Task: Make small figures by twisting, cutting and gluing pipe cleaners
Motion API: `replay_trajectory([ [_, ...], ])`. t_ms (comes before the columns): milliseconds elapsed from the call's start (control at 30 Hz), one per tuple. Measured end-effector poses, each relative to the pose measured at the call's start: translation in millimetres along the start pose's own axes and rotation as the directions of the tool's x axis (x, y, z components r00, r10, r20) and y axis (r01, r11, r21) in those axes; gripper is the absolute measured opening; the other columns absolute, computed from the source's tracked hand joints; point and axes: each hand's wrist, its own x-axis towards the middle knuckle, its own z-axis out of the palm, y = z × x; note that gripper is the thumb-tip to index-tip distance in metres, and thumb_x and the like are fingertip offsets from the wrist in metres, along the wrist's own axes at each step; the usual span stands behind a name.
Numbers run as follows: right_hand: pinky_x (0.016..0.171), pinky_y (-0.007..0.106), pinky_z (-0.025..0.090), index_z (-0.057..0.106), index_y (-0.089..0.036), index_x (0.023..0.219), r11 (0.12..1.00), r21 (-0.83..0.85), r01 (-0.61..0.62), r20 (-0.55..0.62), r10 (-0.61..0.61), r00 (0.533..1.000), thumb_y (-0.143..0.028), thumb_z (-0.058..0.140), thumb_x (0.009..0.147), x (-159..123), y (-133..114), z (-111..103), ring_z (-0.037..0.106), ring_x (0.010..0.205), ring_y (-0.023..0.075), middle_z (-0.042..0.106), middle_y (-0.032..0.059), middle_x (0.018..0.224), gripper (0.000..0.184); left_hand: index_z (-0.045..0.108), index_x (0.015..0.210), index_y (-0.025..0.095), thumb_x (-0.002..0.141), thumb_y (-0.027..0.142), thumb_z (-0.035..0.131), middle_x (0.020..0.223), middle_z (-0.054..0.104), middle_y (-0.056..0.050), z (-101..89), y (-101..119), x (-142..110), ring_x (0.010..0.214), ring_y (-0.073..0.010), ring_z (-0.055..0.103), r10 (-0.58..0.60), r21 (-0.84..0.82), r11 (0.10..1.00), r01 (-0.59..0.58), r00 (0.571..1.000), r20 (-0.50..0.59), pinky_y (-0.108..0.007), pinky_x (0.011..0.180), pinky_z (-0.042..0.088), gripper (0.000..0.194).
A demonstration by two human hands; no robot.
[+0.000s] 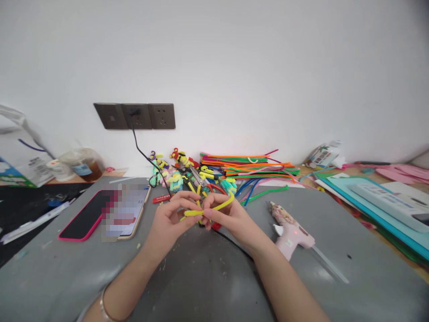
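A yellow pipe cleaner runs between my two hands over the middle of the grey mat. One end of it curves up to the right, and a folded or bundled part lies at the left fingers. My left hand pinches it between thumb and fingertips. My right hand is closed on it too, thumb tip near the left fingers. Just behind the hands lie pliers and several small pipe-cleaner figures. Part of the yellow piece is hidden by the fingers.
A pink glue gun with a lit red light and a glue stick lies right. Two phones rest left. Coloured pipe cleaners are piled by the wall. A black cord hangs from the sockets. Folders lie far right, a drink cup far left.
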Motion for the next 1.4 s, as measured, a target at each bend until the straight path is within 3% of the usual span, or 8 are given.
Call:
replay_trajectory([
  [300, 0.061, 0.023, 0.050, 0.066, -0.018, 0.076, 0.998, -0.028, 0.053, -0.012, -0.053, 0.998, -0.041, 0.078, 0.082, 1.0, 1.1, 0.7, 0.060, 0.061, 0.0118, 0.065, -0.0006, 0.068, 0.027, 0.073, 0.079, 0.020, 0.080, 0.031, 0.079, 0.102, 0.070, -0.011, 1.8, 6.6, -1.2, 0.102, -0.0243, 0.068, 0.022, 0.070, 0.997, -0.022, 1.000, 0.007, -0.031, 0.075, 0.059, 0.013],
  [633, 0.063, 0.023, 0.050, 0.068, -0.018, 0.081, 0.999, -0.039, 0.023, 0.014, -0.022, 1.000, -0.041, 0.078, 0.083, -0.6, 0.1, 1.6, 0.061, 0.063, 0.0114, 0.067, 0.0001, 0.073, 0.025, 0.073, 0.076, 0.020, 0.080, 0.033, 0.079, 0.095, 0.069, -0.009, 0.3, 3.4, 0.0, 0.095, -0.0231, 0.068, 0.075, 0.097, 0.993, -0.073, 0.997, -0.016, -0.033, 0.075, 0.058, 0.014],
  [833, 0.063, 0.023, 0.050, 0.071, -0.017, 0.082, 0.999, -0.037, 0.026, 0.009, -0.026, 1.000, -0.040, 0.077, 0.084, -0.4, -0.8, 1.6, 0.061, 0.064, 0.0116, 0.068, 0.0009, 0.073, 0.024, 0.077, 0.083, 0.022, 0.080, 0.029, 0.080, 0.098, 0.070, -0.010, -2.3, 2.7, -0.7, 0.097, -0.0233, 0.069, 0.105, 0.124, 0.987, -0.103, 0.994, -0.015, -0.033, 0.075, 0.058, 0.008],
  [1033, 0.061, 0.023, 0.050, 0.073, -0.017, 0.079, 0.997, -0.066, 0.048, 0.017, -0.047, 0.999, -0.044, 0.075, 0.085, 0.3, -0.6, 1.4, 0.061, 0.061, 0.0124, 0.069, 0.0018, 0.069, 0.028, 0.078, 0.086, 0.022, 0.080, 0.037, 0.079, 0.098, 0.071, -0.010, -0.1, 5.7, -0.3, 0.096, -0.0229, 0.069, 0.141, 0.175, 0.975, -0.138, 0.990, -0.007, -0.033, 0.078, 0.059, 0.016],
  [1233, 0.061, 0.024, 0.051, 0.074, -0.018, 0.075, 0.992, -0.100, 0.076, 0.004, -0.076, 0.997, -0.044, 0.076, 0.084, 1.0, -0.4, 0.1, 0.061, 0.062, 0.0133, 0.069, 0.0026, 0.070, 0.028, 0.076, 0.079, 0.022, 0.081, 0.036, 0.079, 0.094, 0.071, -0.009, 0.2, 5.4, -0.2, 0.096, -0.0226, 0.068, 0.172, 0.209, 0.965, -0.161, 0.984, -0.035, -0.034, 0.083, 0.057, 0.015],
  [1400, 0.061, 0.024, 0.050, 0.074, -0.017, 0.075, 0.990, -0.109, 0.091, 0.029, -0.088, 0.996, -0.041, 0.075, 0.086, 1.2, 0.5, 0.8, 0.061, 0.064, 0.0127, 0.069, 0.0027, 0.071, 0.026, 0.078, 0.075, 0.023, 0.078, 0.038, 0.081, 0.094, 0.071, -0.009, -1.7, 4.4, -0.3, 0.095, -0.0232, 0.068, 0.130, 0.147, 0.982, -0.121, 0.990, -0.050, -0.035, 0.080, 0.057, 0.015],
])
